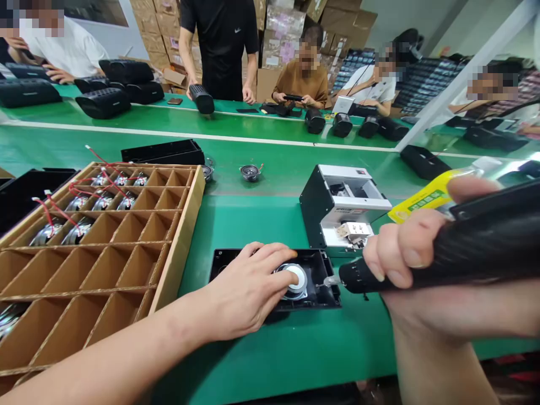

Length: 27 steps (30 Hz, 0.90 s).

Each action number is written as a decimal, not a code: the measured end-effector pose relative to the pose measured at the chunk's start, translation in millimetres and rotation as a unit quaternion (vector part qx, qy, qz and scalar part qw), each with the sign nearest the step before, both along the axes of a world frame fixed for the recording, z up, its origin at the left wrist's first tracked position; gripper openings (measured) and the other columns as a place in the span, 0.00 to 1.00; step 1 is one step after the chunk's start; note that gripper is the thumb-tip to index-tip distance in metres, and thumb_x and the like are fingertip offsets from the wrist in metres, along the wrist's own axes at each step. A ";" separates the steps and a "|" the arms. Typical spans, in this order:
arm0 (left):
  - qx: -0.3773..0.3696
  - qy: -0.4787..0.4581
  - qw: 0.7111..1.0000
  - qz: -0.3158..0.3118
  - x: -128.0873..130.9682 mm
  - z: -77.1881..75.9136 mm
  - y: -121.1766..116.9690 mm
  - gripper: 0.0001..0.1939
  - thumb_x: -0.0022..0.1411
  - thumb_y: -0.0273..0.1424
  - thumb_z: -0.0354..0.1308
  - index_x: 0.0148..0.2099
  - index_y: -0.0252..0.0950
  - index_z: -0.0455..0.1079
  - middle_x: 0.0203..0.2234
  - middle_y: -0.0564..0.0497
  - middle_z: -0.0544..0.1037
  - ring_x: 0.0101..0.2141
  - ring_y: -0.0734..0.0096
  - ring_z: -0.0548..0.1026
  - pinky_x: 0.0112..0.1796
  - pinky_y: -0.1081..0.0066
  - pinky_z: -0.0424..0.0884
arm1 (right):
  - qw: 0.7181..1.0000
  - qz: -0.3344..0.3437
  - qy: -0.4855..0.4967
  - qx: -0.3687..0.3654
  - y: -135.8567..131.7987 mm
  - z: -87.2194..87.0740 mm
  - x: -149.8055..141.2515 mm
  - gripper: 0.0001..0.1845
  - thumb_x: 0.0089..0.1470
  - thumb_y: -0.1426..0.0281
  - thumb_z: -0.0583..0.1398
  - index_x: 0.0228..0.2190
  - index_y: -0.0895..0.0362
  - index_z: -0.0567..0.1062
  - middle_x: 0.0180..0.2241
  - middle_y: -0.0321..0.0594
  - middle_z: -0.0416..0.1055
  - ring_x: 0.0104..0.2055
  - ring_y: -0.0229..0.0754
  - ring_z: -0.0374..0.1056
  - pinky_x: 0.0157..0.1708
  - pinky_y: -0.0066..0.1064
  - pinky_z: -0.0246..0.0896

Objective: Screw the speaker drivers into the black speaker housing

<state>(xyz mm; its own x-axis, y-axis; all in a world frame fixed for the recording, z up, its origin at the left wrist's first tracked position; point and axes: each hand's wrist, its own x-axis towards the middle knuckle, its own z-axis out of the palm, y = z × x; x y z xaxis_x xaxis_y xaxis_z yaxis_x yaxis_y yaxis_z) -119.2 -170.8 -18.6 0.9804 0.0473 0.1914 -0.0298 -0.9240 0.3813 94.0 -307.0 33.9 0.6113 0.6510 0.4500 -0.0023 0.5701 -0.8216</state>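
In the head view, your left hand (253, 287) covers much of the left half of the black housing (312, 304), so what lies beneath your palm is hidden; its fingers are spread, the tips resting at the round speaker (300, 278), which sits inside the housing right of its middle. Your right hand (407, 253) is wrapped firmly around the black power screwdriver (472, 247), whose rear end is cut off by the right edge. Its clear tip reaches the housing's right end, but you cannot tell whether it touches a screw. Your right hand also hides part of the yellow-labelled bottle (426, 194), whose characters are too blurred to read. The print on the silver-and-black machine (346, 205) is likewise too small; a white swoosh shows on a co-worker's black shirt (228, 39). That machine stands just behind the housing's right end, leaving little room there. Bare green table (236, 225) lies between the divided cardboard tray (185, 242) and the machine, and more in front, down to the near edge.
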 end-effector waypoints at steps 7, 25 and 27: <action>0.021 0.036 0.999 0.010 0.2 -5.5 0.1 0.18 0.77 0.39 0.47 0.58 0.42 0.75 0.71 0.36 0.58 0.67 0.36 0.58 0.59 0.39 0.63 | 0.996 0.070 -0.053 -0.008 7.9 -32.7 -15.9 0.37 0.53 0.32 0.58 0.49 0.45 0.80 0.20 0.31 0.69 0.13 0.39 0.59 0.12 0.32 0.56; 0.031 0.042 0.999 0.001 -0.6 -3.6 1.2 0.25 0.63 0.45 0.67 0.59 0.40 0.75 0.72 0.33 0.57 0.66 0.34 0.62 0.60 0.39 0.61 | 0.990 0.102 -0.102 0.005 3.3 -52.3 -2.7 0.40 0.57 0.32 0.52 0.56 0.44 0.74 0.21 0.31 0.68 0.15 0.39 0.57 0.15 0.35 0.58; 0.030 0.044 0.999 0.000 -0.6 -3.6 1.3 0.25 0.63 0.45 0.67 0.59 0.40 0.75 0.72 0.33 0.57 0.66 0.33 0.61 0.60 0.39 0.61 | 0.989 0.105 -0.107 0.004 3.0 -53.4 -1.5 0.40 0.57 0.32 0.53 0.57 0.44 0.74 0.22 0.31 0.69 0.15 0.38 0.57 0.15 0.34 0.59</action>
<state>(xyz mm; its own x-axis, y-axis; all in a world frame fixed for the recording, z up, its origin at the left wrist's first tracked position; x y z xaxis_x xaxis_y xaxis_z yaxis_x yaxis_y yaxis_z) -119.8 -169.5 -22.2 0.9935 0.0378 0.1078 0.0006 -0.9453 0.3263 92.4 -304.0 -19.5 0.3528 0.7496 0.5600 0.0517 0.5820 -0.8116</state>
